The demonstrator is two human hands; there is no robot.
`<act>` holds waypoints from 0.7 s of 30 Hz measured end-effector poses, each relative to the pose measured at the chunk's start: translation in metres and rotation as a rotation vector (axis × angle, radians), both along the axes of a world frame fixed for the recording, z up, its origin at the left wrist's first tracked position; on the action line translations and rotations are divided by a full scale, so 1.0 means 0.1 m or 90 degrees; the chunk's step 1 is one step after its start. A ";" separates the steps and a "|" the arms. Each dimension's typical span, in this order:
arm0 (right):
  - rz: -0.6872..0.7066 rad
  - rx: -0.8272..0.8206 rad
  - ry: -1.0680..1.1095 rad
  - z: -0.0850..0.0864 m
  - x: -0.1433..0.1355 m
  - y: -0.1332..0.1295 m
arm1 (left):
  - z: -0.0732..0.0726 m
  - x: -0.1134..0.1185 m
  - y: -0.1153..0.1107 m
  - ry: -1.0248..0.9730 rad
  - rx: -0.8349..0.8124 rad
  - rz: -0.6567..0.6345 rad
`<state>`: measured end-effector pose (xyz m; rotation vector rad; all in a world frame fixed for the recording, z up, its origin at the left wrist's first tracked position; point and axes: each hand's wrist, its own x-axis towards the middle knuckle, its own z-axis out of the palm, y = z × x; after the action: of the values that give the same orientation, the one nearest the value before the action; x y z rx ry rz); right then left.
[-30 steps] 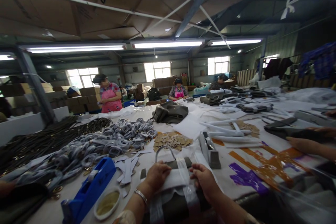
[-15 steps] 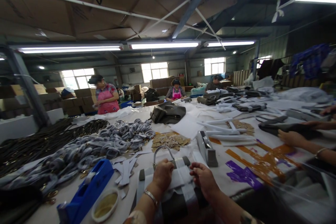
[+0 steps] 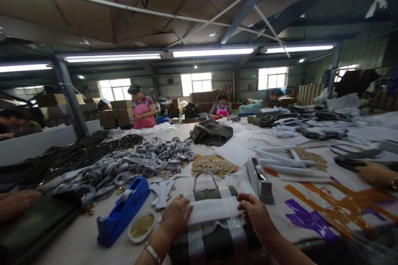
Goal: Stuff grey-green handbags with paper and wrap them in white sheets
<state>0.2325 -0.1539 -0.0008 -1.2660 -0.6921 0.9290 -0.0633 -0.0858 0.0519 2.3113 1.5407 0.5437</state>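
In front of me lies a dark olive handbag (image 3: 214, 244) with strips of clear tape (image 3: 238, 235) across it and a thin curved handle (image 3: 206, 173) standing up at its far side. A flat white strip (image 3: 214, 209), like paper or thin foam, stretches across the bag between my hands. My left hand (image 3: 174, 218) pinches its left end, the thumb lying on top. At the other end my right hand (image 3: 255, 216) is closed, thumb and fingertips on the strip's edge. The bag's near side is partly cut off by the frame.
A blue tape dispenser (image 3: 124, 211) and a round dish (image 3: 142, 227) stand left, a grey tape dispenser (image 3: 260, 180) right. Wrapped grey rings (image 3: 149, 157) are heaped beyond, near brown cards (image 3: 213, 165). Other people's hands (image 3: 374, 174) work at both sides; orange tape (image 3: 326, 198) marks the table.
The view has turned left, bringing another person's hand in at the left edge. My hands have spread apart, and the white strip now lies flat and stretched between them.
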 end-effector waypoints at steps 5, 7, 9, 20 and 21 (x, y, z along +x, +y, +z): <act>0.166 0.056 -0.305 0.29 -0.39 0.17 | -0.08 -0.16 -0.10 -0.133 -0.075 0.057; 0.240 0.064 -0.400 0.38 -0.65 0.28 | -0.08 -0.13 -0.13 -0.184 -0.087 0.062; 0.286 0.051 -0.462 0.44 -0.89 0.40 | -0.07 -0.10 -0.16 -0.218 -0.097 0.059; 0.327 -0.127 -0.298 0.41 -1.00 0.74 | -0.03 0.03 -0.46 -0.044 -0.024 0.088; 0.322 -0.130 -0.271 0.40 -1.00 0.72 | -0.03 0.09 -0.48 -0.016 -0.019 0.092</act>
<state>0.1327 -0.0821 0.0395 -1.5231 -1.3209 1.1707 -0.0541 -0.1336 0.0492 2.1743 1.7018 0.5779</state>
